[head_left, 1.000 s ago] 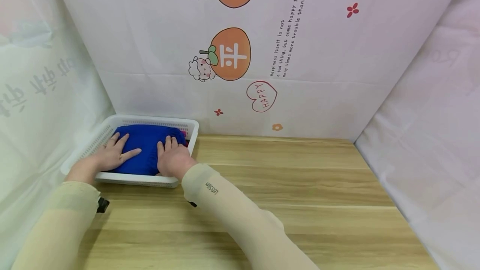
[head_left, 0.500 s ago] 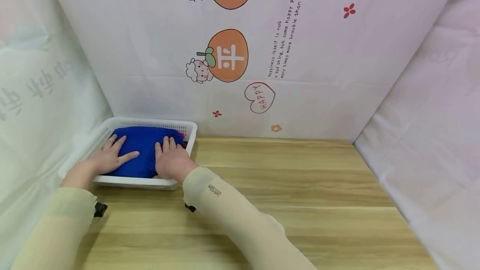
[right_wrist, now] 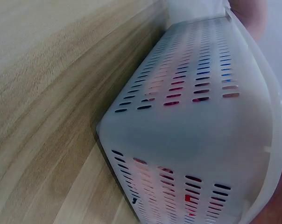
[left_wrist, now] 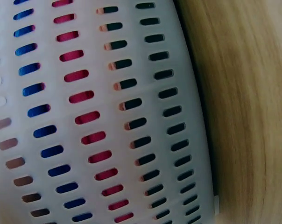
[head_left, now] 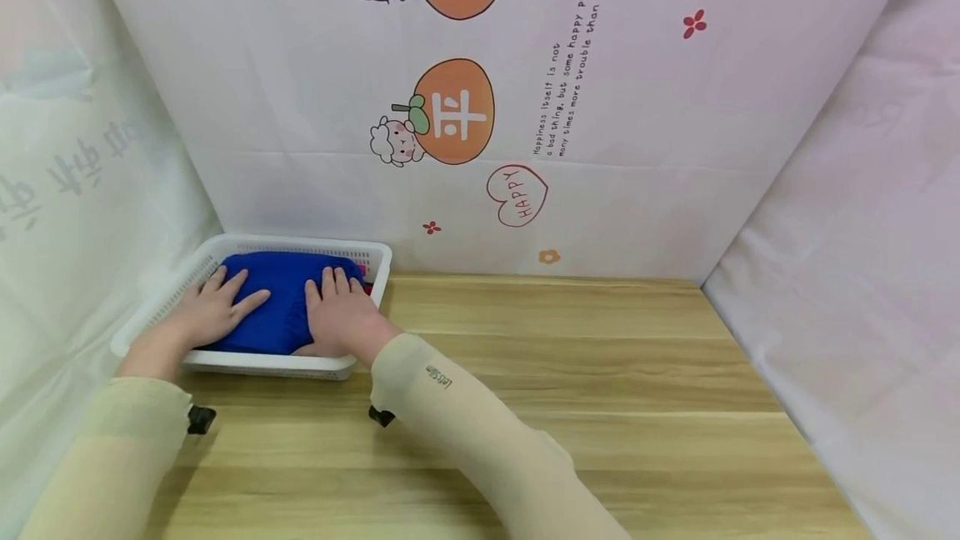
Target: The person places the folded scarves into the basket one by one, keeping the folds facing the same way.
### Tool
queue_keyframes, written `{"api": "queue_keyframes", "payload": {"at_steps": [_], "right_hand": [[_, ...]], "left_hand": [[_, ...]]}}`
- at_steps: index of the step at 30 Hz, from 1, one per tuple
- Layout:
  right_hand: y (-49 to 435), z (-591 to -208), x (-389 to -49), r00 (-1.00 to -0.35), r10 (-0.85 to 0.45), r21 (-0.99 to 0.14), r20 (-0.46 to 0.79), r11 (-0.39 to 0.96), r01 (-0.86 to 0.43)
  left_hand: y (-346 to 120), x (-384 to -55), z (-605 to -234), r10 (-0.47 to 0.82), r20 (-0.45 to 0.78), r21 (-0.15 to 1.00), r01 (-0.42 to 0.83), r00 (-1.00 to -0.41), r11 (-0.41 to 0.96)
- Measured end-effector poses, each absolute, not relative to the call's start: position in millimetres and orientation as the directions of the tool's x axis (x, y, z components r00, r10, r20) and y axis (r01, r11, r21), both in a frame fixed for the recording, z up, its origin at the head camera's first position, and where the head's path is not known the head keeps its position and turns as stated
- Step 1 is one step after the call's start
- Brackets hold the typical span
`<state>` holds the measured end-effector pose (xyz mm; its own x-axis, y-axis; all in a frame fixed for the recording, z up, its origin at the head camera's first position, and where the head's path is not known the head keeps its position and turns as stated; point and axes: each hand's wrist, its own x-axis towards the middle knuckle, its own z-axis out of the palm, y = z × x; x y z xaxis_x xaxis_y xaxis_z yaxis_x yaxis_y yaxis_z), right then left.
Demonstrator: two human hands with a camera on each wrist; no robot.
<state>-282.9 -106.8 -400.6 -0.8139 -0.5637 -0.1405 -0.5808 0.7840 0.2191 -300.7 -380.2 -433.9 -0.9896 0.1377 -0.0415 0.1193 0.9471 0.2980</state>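
Note:
A folded blue cloth (head_left: pixel 277 273) with a gathered right side lies on top in a white slotted plastic basket (head_left: pixel 262 362), at the table's left in the head view. My left hand (head_left: pixel 210 308) rests on the cloth's left part, fingers spread and thumb pointing right. On its gathered right side lies my right hand (head_left: pixel 343 317), fingers straight and pointing away, thumb out at the near edge. Both wrist views show the basket wall (left_wrist: pixel 106 88) from outside, with blue, magenta, pale pink and dark layers behind the slots. The right wrist view also catches the basket's corner (right_wrist: pixel 192 126).
A small pink and red bit (head_left: pixel 366 280) shows at the basket's right inside. The wooden table (head_left: pixel 570 357) extends to the right. A printed white sheet (head_left: pixel 600 215) hangs behind, with more white sheeting (head_left: pixel 855 273) on both sides.
The head view has shifted slightly. My right hand has edged a little left on the cloth and its thumb now shows more. My left hand stays nearly in place.

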Motion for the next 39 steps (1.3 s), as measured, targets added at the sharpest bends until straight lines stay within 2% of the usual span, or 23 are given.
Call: {"api": "queue_keyframes", "payload": {"at_steps": [5, 12, 22, 31, 39], "right_hand": [[-106, -403, -288, -0.803, -0.586, 0.215, -0.11, 0.774, -0.595], [-103, -403, -291, -0.803, -0.588, 0.178, -0.098, 0.784, -0.595], [-83, -399, -288, -0.794, -0.605, 0.005, -0.049, 0.795, -0.606], [-66, -399, -283, -0.802, -0.596, -0.049, -0.04, 0.803, -0.594], [-41, -403, -281, -0.799, -0.601, -0.101, 0.022, 0.794, -0.6]], "left_hand": [[-360, -282, -411, 0.095, -0.038, 0.255, 0.083, -0.995, 0.963], [-343, -279, -409, 0.037, -0.018, 0.255, 0.031, -0.999, 0.966], [-324, -275, -412, 0.069, -0.012, 0.236, 0.064, -0.998, 0.97], [-308, -270, -411, 0.107, 0.002, 0.265, 0.104, -0.994, 0.959], [-292, -266, -411, 0.131, 0.009, 0.286, 0.128, -0.991, 0.95]]}}
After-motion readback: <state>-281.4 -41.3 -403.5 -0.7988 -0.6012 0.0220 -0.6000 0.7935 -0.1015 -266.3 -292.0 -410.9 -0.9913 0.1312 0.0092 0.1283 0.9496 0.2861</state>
